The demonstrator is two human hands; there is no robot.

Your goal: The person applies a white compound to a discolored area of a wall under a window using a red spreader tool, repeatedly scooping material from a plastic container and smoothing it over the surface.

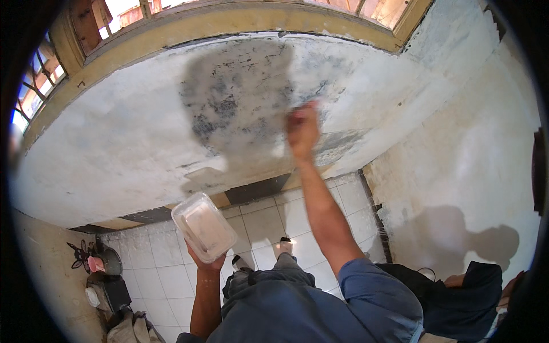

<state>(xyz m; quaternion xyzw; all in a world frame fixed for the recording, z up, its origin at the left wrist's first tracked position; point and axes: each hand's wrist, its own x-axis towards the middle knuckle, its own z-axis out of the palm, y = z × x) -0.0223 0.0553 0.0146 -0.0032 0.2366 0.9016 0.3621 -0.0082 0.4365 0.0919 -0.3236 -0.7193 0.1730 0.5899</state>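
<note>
My left hand [207, 264] holds up a clear rectangular plastic container [203, 226] with pale paste inside, its open side tilted toward me. My right hand [302, 130] is stretched out against the white wall [131, 143], pressed at the right edge of a grey, wet-looking patch [237, 97]. Whatever it holds is blurred and I cannot make it out. The patch lies just below a yellow window frame [229, 23].
White floor tiles [269, 220] lie below, with my feet [283, 247] on them. A dark pot and a pink cup [97, 264] sit at the lower left by a pile of cloth. Another person in dark clothes [469, 286] crouches at the lower right by the side wall.
</note>
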